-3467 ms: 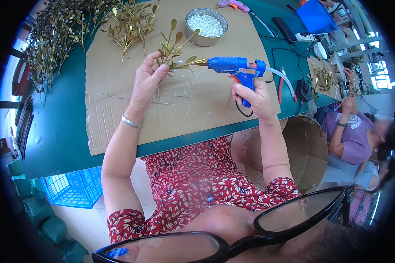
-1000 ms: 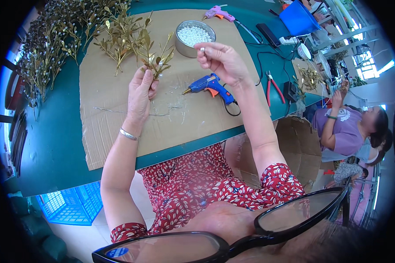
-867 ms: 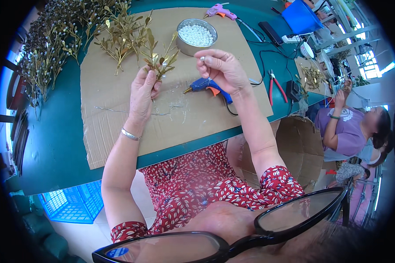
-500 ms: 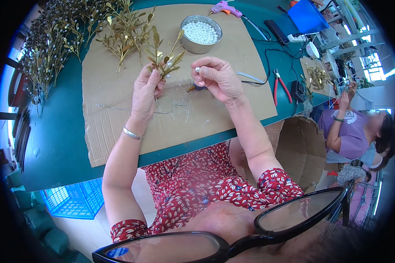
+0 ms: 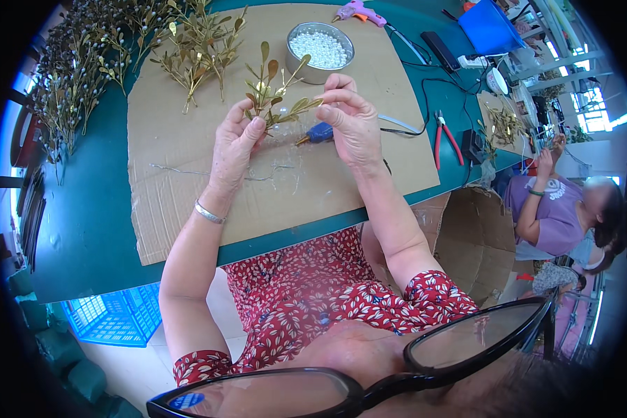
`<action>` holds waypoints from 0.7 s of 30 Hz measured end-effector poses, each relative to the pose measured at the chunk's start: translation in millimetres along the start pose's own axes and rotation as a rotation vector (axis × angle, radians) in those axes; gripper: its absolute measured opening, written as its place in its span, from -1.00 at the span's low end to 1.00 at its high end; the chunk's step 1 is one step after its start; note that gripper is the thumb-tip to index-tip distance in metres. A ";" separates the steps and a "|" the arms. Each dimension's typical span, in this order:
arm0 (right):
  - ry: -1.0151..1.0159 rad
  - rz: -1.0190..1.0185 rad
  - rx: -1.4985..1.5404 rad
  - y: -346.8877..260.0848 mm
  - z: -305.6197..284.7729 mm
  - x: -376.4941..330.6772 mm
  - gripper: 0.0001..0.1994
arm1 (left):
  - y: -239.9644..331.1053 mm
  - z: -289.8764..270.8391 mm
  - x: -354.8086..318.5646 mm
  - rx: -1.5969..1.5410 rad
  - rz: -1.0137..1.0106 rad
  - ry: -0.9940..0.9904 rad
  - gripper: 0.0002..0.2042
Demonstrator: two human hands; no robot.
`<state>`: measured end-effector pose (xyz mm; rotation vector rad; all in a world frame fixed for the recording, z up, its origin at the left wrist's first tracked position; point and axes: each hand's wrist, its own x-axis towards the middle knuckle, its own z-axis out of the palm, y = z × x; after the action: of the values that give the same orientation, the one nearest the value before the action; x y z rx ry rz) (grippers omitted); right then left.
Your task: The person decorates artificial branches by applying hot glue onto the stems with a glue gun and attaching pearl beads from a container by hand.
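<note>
In the head view, the landmark is a round silver metal tin filled with small white pearl beads. The bare left hand, wearing a silver bangle at its wrist, is to the left of the tin and nearer the person. Its grip pinches the lower part of a gold-green leafy sprig, thumb against fingers. The sprig spreads its leaves just left of the tin and on its near side, with a pale round bead among them. The bare right hand is just on the near side of the tin, its thumb and fingers curled at the tip of one of the sprig's leaves; whether this grip pinches that tip, I cannot tell.

Nearer the person than the tin, a blue plastic glue gun lies partly hidden behind the right hand. Loose gold leafy sprigs lie left of the tin, and a pink-purple glue gun lies beyond it to the right. Red-handled pliers are right of the tin and nearer the person. Under the tin, a brown cardboard sheet covers part of the teal table.
</note>
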<state>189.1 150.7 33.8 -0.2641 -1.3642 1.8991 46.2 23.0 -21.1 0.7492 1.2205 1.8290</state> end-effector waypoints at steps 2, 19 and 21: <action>-0.035 -0.047 -0.049 4.0 -4.2 1.0 -0.79 | 0.9 1.4 -0.2 -0.002 -0.007 0.010 -0.61; -0.077 -0.228 -0.286 6.3 -6.3 0.7 -0.75 | 10.5 3.2 -1.0 0.055 0.030 0.025 -0.57; -0.084 -0.261 -0.329 6.9 -9.1 1.5 -0.74 | 14.4 4.9 -2.3 0.059 0.034 0.035 -0.57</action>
<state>190.0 157.4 24.4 -0.1588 -1.6796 1.4832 47.2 20.2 -6.1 0.7780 1.2962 1.8480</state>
